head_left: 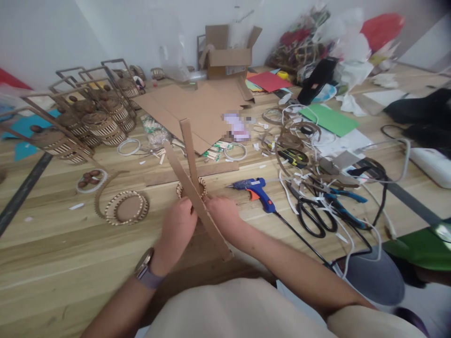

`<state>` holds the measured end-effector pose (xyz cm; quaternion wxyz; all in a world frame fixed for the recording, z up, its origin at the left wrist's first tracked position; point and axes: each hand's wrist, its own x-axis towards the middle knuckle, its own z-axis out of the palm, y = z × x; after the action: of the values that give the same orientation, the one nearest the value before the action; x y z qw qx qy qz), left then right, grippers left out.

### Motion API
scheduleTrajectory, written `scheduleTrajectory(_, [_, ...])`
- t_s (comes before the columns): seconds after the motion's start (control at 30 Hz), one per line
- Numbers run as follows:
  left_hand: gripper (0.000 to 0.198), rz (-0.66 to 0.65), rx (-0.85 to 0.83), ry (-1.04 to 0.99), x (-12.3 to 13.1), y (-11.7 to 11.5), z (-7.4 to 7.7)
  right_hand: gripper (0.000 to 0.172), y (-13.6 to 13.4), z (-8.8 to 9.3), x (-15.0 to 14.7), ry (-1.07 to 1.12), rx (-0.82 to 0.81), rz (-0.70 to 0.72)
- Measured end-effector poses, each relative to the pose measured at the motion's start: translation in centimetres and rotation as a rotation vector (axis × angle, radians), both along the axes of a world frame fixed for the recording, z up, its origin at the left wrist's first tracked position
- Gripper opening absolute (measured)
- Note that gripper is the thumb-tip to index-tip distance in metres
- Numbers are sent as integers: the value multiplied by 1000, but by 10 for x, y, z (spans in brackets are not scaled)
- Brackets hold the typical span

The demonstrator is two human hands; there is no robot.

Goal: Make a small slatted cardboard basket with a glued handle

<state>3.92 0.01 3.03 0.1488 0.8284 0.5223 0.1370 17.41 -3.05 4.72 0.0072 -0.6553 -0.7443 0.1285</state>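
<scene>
Between my hands is a small round basket [203,186] with a light-and-dark woven edge. One cardboard strip [189,150] stands up at its far side. A longer cardboard strip [183,173] slants across in front and passes down between my hands. My left hand [181,218] is closed at the basket's left side. On the right side my right hand [222,213] is closed too, its fingertips hidden behind the slanting strip. Further right lies a blue glue gun [254,188]. A shallow round basket tray [127,209] sits to the left on the table.
Several finished baskets with tall handles [105,117] crowd the back left. Behind my hands lie cardboard sheets [197,110] and a flat strip [162,177]. Black-handled scissors [313,218], blue pliers [347,211] and cables are at the right. A white ring [80,187] surrounds brown balls.
</scene>
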Motion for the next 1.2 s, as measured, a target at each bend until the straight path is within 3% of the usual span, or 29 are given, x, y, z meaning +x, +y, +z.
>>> scheduleTrajectory(0.6, [18,-45,-18,-36,-4,2,-3,24,-2,-10,-1,-51,78,87])
scheduleTrajectory(0.97, [19,-59,-5,-48,-7,4,-9,25,-22,8,23,-23,100,-39])
scheduleTrajectory(1.07, [19,-63,-7,-53,-7,3,-6,22,-22,12,28,79,131,-86])
scheduleTrajectory(1.2, [15,-78,-31,-101,-4,1,5,19,-11,12,28,428,221,-74])
